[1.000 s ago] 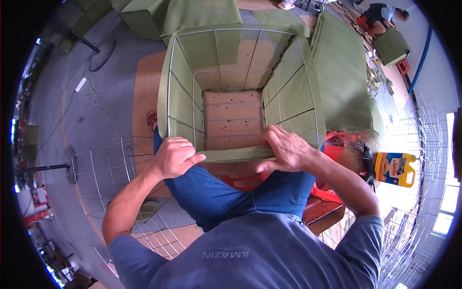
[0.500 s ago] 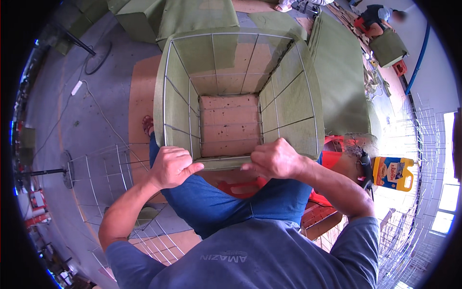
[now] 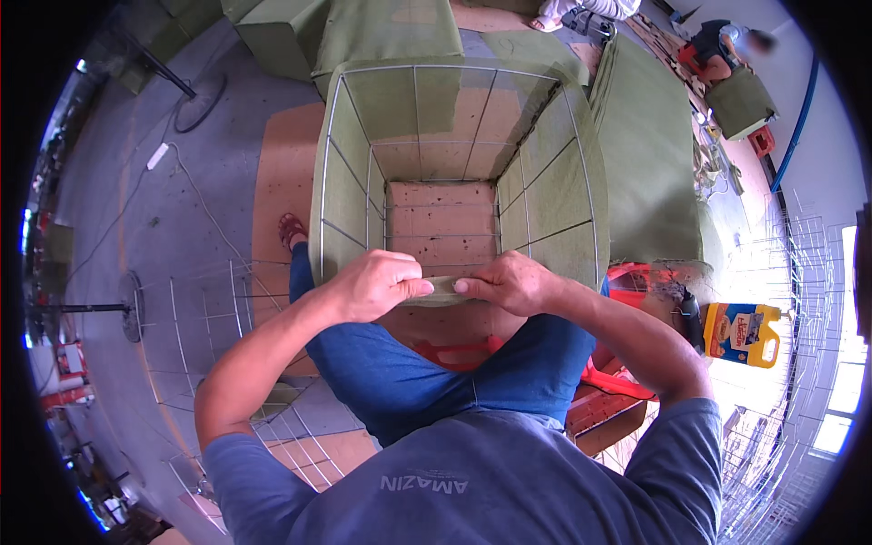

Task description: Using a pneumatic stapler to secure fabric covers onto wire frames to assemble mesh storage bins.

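Observation:
Between my knees stands a box-shaped wire frame (image 3: 415,67) lined with thin green fabric (image 3: 568,195), its top side facing me. Through its wires the pinkish-brown bottom (image 3: 442,207) shows, speckled with dark spots. At the near rim, my left hand (image 3: 377,285) is closed over the folded fabric edge. My right hand (image 3: 510,283) grips the same edge just beside it, thumbs pointing at each other. A short strip of fabric (image 3: 444,290) shows between the two thumbs. The rim wire under my fingers is hidden.
Green fabric-covered boxes (image 3: 386,41) stand beyond the frame, and a large green sheet (image 3: 647,150) lies to its right. A yellow-and-blue jug (image 3: 745,334), red stools and wire panels are at the right. More wire mesh (image 3: 195,313) leans at the left. Another person (image 3: 713,45) works at the far right.
Both hands have slid inward along the near rim, so the thumbs now almost meet. The whole view has shifted slightly to the right; the frame stays between my knees.

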Demonstrator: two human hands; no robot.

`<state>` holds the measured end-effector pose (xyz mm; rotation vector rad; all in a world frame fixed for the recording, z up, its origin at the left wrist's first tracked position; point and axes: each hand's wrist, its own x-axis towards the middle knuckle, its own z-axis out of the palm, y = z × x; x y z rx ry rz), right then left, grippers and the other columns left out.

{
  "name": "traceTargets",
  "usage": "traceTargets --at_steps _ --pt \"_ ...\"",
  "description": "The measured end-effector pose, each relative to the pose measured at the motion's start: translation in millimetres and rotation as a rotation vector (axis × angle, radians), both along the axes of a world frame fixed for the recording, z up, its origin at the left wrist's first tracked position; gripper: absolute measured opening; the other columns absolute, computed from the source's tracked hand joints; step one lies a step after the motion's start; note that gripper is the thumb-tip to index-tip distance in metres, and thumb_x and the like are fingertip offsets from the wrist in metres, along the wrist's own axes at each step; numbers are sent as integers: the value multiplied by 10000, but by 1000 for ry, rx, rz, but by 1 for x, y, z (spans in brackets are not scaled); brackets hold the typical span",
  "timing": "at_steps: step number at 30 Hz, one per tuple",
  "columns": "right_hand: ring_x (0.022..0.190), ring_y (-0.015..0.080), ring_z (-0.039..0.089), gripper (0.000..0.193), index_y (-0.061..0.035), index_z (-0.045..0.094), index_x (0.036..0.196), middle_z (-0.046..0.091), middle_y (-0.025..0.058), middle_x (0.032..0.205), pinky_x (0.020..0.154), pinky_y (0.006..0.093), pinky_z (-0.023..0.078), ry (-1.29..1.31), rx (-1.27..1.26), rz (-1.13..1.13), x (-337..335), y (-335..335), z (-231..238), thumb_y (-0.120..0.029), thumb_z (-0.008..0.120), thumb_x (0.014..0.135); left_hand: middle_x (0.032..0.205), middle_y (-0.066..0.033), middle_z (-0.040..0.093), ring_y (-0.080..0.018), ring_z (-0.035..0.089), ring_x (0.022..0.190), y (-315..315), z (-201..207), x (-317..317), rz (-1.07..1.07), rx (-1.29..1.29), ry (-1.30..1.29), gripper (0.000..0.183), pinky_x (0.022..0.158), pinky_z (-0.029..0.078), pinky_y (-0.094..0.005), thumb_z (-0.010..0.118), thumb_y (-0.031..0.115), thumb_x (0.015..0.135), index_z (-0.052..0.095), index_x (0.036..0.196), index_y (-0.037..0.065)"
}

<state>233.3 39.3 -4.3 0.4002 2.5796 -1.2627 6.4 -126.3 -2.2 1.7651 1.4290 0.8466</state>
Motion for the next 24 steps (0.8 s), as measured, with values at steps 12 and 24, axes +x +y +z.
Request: traceTargets --at_steps 12,24 --pt "851 474 665 624 -4 746 938 699 269 880 797 548 524 -325 -117 50 -11 6 8 -551 481 1080 933 -101 655 -271 626 882 -4 12 13 -73 158 671 240 783 507 -452 711 254 975 664 849 55" --pt "968 380 715 476 -23 671 1226 727 228 969 846 508 549 -136 425 -42 11 -20 14 -452 581 1040 974 -116 674 -314 673 934 -95 -32 59 709 522 739 243 852 559 -434 800 64 837 698 1048 1"
